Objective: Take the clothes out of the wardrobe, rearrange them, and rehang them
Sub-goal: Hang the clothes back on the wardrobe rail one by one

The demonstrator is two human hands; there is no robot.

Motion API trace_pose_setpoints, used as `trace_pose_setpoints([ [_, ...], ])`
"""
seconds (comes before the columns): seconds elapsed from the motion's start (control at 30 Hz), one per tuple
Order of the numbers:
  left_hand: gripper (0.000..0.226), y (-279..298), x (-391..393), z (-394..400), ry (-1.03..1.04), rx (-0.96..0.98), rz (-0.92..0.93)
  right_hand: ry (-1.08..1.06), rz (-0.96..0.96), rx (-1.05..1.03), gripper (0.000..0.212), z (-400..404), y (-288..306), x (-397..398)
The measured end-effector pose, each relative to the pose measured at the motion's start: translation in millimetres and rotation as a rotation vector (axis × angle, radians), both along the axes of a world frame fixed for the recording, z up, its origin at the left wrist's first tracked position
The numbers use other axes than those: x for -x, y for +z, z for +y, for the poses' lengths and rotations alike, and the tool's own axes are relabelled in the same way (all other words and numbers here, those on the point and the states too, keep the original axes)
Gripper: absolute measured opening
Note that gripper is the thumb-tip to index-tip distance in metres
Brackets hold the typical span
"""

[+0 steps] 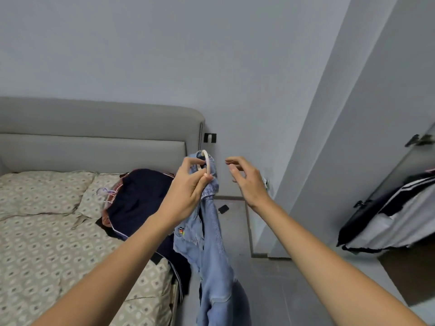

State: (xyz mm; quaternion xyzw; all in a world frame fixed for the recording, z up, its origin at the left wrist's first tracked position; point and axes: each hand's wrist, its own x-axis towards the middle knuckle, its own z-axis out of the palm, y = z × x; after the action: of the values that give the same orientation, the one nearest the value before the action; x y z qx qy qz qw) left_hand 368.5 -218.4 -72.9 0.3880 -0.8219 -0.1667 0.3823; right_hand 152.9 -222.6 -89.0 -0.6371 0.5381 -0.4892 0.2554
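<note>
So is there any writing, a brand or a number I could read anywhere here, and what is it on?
None can be read.
The denim garment, held up by the left hand at its hanger, has a small coloured patch on the front: too small and blurred to tell whether it holds any letters.
The dark clothes on the bed show no text.

Room is looking dim, light soft and even, bluish-grey. My hands are casting no hard shadows. Edges are bending from wide lens; picture slightly soft.
</note>
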Motion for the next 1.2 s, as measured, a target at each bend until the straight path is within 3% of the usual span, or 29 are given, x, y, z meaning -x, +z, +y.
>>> trace_pose_setpoints([
  [0.2,0.026,7,43,-36,-0.354,-0.048,0.009,-0.132,0.051,-0.089,0.030,-57,12,56],
  [0.37,0.028,13,85,-53,-0.568,-0.091,0.024,-0.223,0.023,-0.126,0.031,-60,17,98],
  [0.7,0.031,22,221,-55,-0.928,-0.155,0.023,-0.371,-0.388,-0.160,0.041,-8,8,218],
  [0.83,0.031,25,290,-51,-1.051,-0.164,-0.020,-0.558,-0.461,-0.149,0.033,6,-1,278],
  [0.97,0.027,23,356,-47,-1.117,-0.181,-0.032,-0.721,-0.544,-0.118,0.058,19,-2,335],
  [1.1,0.026,16,412,-45,-1.175,-0.198,-0.020,-0.827,-0.582,-0.024,0.035,29,-5,387],
  [1.2,0.026,9,448,-49,-1.226,-0.205,-0.029,-0.861,-0.510,-0.037,0.037,38,-9,424],
])
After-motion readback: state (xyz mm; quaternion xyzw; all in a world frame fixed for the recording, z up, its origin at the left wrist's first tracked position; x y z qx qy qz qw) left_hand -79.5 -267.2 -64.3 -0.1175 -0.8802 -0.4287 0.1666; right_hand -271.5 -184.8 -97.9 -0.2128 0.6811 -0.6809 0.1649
